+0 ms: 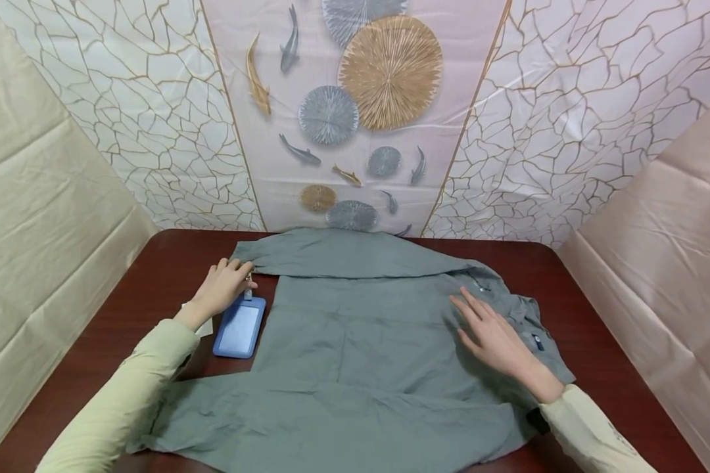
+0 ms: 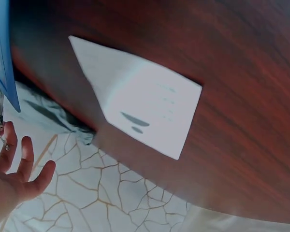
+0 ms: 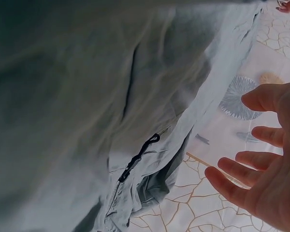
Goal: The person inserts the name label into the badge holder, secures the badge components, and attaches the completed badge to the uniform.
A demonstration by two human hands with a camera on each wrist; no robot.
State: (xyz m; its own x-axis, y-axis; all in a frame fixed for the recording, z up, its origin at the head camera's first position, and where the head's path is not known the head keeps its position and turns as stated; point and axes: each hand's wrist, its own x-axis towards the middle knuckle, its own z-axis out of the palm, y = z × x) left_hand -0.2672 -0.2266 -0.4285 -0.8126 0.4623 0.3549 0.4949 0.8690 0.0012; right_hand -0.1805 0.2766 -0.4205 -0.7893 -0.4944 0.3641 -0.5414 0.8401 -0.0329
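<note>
A grey-green jacket (image 1: 355, 341) lies spread out with its sleeves at the far and near sides. My left hand (image 1: 227, 286) pinches the metal clip of a blue badge holder (image 1: 239, 328), which hangs beside the jacket's left edge. In the left wrist view, that badge holder (image 2: 1, 53) shows only in part at the upper left. A white card (image 2: 140, 101) with faint print lies on the table below. Over the jacket's right part, my right hand (image 1: 494, 338) is held with fingers spread and nothing in it. A black zipper pull (image 3: 140, 157) shows on the jacket nearby.
The dark red-brown table (image 1: 115, 335) shows around the jacket. Behind it hangs a patterned cloth (image 1: 331, 164) with fish and round motifs. Beige cloth panels (image 1: 47, 217) close in both sides.
</note>
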